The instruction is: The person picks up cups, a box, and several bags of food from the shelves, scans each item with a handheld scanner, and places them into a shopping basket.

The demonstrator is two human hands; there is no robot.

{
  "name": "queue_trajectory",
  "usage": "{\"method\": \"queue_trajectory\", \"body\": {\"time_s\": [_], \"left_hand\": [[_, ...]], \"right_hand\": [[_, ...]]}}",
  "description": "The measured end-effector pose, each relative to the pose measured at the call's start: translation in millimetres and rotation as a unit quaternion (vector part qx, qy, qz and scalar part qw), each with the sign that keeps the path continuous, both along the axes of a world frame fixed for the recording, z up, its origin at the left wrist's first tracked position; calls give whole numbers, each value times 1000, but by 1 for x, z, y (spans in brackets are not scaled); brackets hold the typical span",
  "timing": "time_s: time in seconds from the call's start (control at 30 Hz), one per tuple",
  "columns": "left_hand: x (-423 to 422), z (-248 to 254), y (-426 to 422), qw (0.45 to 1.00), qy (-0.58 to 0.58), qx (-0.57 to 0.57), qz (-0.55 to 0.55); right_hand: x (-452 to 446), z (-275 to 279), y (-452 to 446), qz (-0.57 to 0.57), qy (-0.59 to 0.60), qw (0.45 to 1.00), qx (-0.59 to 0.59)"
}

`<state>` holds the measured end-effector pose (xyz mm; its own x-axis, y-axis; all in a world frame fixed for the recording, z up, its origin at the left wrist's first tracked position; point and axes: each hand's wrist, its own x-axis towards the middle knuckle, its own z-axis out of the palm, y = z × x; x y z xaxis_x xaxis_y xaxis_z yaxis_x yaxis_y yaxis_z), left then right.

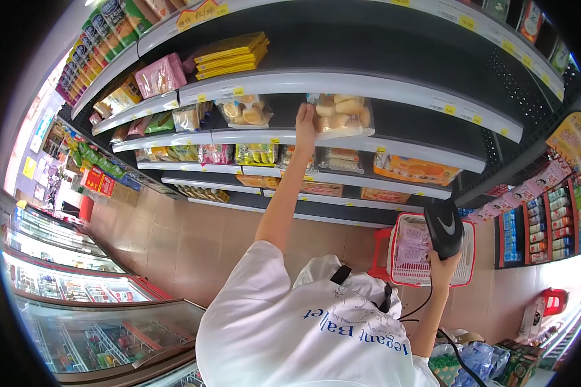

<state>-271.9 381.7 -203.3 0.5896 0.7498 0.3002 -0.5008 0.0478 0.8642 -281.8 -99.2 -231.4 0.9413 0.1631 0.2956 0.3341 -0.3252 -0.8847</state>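
Filling the view: dark shelving (303, 79). Red-rimmed basket (412, 277) near its lower-right corner. Bag of bread rolls (341, 116) at a middle shelf's front edge; left hand (305, 124) alongside, can't tell grip. Barcode scanner (443, 229) clasped in right hand (444, 266).

White short-sleeved shirt (252, 329), blue lettering (337, 328)

Clear plastic bag of pale golden bread rolls (342, 117): rolls piled inside, visible through the film; bag sits at the front edge of a dark shelf with a white lip (400, 145).

Black handheld scanner with a pale curved mark (443, 227): held, head uppermost, over a red-rimmed white basket (409, 276).
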Motion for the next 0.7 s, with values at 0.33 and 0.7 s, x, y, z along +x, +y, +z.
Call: {"method": "queue_trajectory", "body": {"time_s": [0.33,0.7], "left_hand": [[-5,-35,-135,785,-152,-411,-439],[5,2,-238,961,-60,-138,-233]], "right_hand": [[-15,71,-8,79,84,975,192],[2,-2,-91,39,164,985,32]]}}
